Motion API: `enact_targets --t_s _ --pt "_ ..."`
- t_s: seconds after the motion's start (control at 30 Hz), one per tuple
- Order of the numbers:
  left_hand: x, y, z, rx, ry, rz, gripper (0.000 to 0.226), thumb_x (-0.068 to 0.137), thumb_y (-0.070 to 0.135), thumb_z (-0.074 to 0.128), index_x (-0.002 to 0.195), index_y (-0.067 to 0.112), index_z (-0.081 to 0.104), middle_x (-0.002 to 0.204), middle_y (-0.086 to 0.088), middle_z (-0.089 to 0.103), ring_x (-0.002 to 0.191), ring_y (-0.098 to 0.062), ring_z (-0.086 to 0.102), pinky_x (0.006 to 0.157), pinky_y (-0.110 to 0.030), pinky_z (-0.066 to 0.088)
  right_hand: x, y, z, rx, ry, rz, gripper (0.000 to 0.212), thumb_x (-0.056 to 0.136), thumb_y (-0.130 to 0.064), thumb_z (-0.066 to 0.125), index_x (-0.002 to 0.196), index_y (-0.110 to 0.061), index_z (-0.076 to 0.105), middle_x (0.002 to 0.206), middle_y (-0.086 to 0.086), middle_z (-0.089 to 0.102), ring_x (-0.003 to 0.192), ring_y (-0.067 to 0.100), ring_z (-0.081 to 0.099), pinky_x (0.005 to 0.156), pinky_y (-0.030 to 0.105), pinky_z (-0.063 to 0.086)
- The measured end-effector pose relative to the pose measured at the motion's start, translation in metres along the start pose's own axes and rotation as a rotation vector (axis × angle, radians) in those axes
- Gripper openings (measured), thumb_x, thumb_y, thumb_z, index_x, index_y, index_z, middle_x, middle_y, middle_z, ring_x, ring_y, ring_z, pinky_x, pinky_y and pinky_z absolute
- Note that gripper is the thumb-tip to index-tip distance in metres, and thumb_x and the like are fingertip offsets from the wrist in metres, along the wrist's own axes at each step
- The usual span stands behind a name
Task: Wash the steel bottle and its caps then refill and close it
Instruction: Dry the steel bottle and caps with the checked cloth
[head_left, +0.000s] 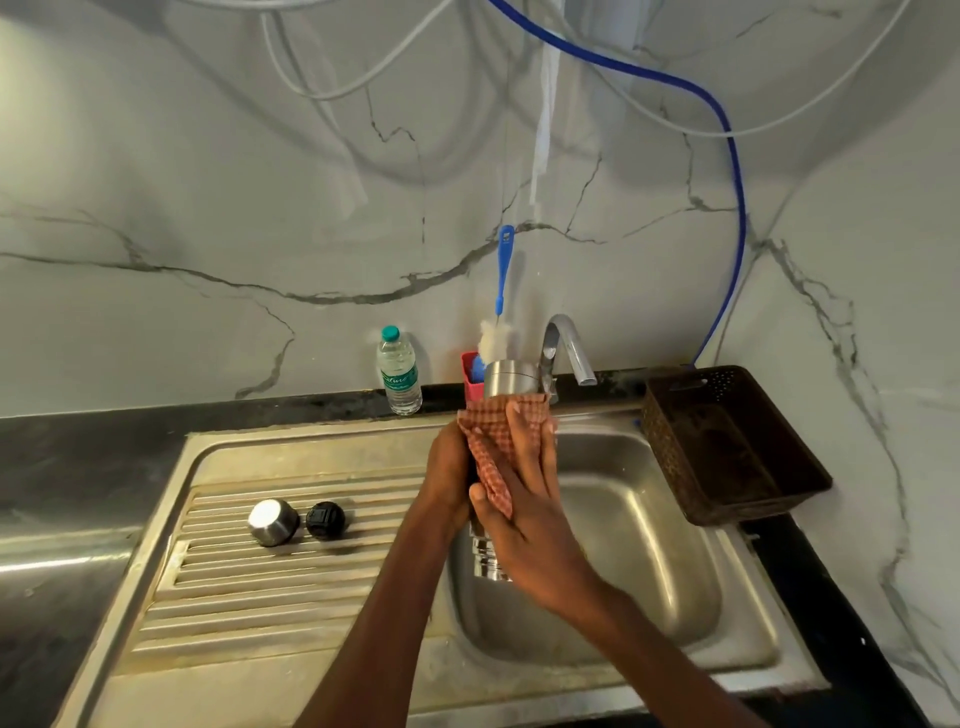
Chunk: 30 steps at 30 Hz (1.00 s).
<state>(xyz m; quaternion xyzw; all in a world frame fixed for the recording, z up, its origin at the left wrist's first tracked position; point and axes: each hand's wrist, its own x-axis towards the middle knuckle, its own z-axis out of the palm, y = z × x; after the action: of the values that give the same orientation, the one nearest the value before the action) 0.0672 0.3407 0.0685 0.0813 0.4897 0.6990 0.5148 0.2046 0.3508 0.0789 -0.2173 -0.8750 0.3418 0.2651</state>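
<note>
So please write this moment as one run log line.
step: drying steel bottle | both hands: checked cloth around it | steel cap, black cap: off, on drainboard
</note>
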Motion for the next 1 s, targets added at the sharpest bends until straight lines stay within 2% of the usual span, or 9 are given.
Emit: enact_targets --t_s 0.1,0.17,0.27,0.47,0.63,0.73,0.83,0.9,1.0 --pt "-0.012 0.003 0.011 0.0 -0.071 0.046 0.057 0.112 0.051 0.03 0.146 0.016 0.059 0.143 -0.01 0.067 0.136 -0.025 0.061 0.115 -0.039 0.047 0.041 -0.003 -0.009 0.005 0.097 0.008 0.058 0.107 -0.041 0.044 0.154 -0.06 0.016 0.169 -0.021 -0.013 0.157 0.019 -0.02 0.127 0.056 0.003" --pt "-0.02 0.002 0.018 -0.079 -0.133 0.038 0.062 0.108 0.061 0.038 0.153 0.02 0.054 0.152 -0.013 0.059 0.142 -0.029 0.055 0.123 -0.047 0.037 0.068 -0.009 -0.022 0.168 0.114 0.102 0.061 0.106 -0.047 0.044 0.148 -0.071 0.007 0.169 -0.023 -0.007 0.159 0.018 -0.007 0.128 0.053 0.009" --pt "-0.021 0.003 0.02 -0.131 -0.134 0.107 0.075 0.095 0.067 0.06 0.152 0.019 0.055 0.15 -0.019 0.059 0.142 -0.037 0.054 0.125 -0.056 0.032 0.092 -0.005 -0.032 0.5 0.115 0.25 0.065 0.104 -0.052 0.05 0.159 -0.051 0.015 0.163 -0.019 0.029 0.146 0.004 0.038 0.121 0.042 0.034" --pt "-0.021 0.015 0.021 -0.186 -0.099 0.152 0.077 0.095 0.067 0.051 0.149 0.012 0.054 0.145 -0.019 0.063 0.13 -0.031 0.065 0.101 -0.041 0.057 0.052 -0.012 -0.023 0.594 -0.043 0.279 0.07 0.102 -0.053 0.052 0.159 -0.05 0.013 0.165 -0.012 0.03 0.143 0.004 0.042 0.119 0.041 0.039" --pt "-0.018 0.01 0.01 -0.174 -0.058 0.106 0.071 0.105 0.064 0.036 0.142 0.008 0.059 0.121 -0.018 0.074 0.105 -0.029 0.075 0.09 -0.041 0.061 -0.006 -0.013 -0.017 0.503 -0.091 0.155 0.075 0.103 -0.046 0.048 0.159 -0.051 -0.002 0.17 -0.022 0.003 0.151 -0.009 0.016 0.124 0.026 0.026" --pt "-0.024 0.003 0.016 -0.157 -0.102 0.073 0.069 0.106 0.061 0.038 0.147 0.008 0.057 0.134 -0.018 0.069 0.12 -0.03 0.07 0.1 -0.039 0.057 -0.001 -0.017 -0.021 0.388 -0.065 0.074 0.07 0.106 -0.041 0.046 0.148 -0.071 -0.001 0.168 -0.024 -0.013 0.156 0.001 0.006 0.127 0.043 0.024" --pt "-0.026 -0.007 0.021 -0.172 -0.141 0.011 0.059 0.113 0.048 0.032 0.154 0.011 0.05 0.153 -0.016 0.057 0.145 -0.028 0.051 0.121 -0.039 0.041 0.04 -0.016 -0.027 0.257 0.153 0.007 0.072 0.104 -0.037 0.048 0.141 -0.079 0.002 0.172 -0.004 -0.006 0.159 0.022 -0.001 0.127 0.056 0.016" --pt "-0.028 -0.009 0.022 -0.163 -0.144 0.008 0.058 0.109 0.05 0.042 0.152 0.013 0.054 0.153 -0.021 0.055 0.147 -0.037 0.047 0.125 -0.05 0.035 0.069 -0.013 -0.035 0.329 0.2 0.084 0.067 0.103 -0.048 0.049 0.141 -0.079 0.005 0.172 -0.003 0.007 0.158 0.022 0.013 0.126 0.055 0.022" --pt "-0.027 -0.001 0.02 -0.037 -0.038 0.069 0.063 0.095 0.057 0.055 0.138 0.012 0.067 0.142 -0.031 0.06 0.131 -0.048 0.057 0.115 -0.061 0.042 0.084 -0.001 -0.04 0.578 0.162 0.257 0.063 0.104 -0.051 0.05 0.157 -0.054 0.016 0.166 -0.009 0.026 0.145 0.012 0.04 0.121 0.048 0.037"
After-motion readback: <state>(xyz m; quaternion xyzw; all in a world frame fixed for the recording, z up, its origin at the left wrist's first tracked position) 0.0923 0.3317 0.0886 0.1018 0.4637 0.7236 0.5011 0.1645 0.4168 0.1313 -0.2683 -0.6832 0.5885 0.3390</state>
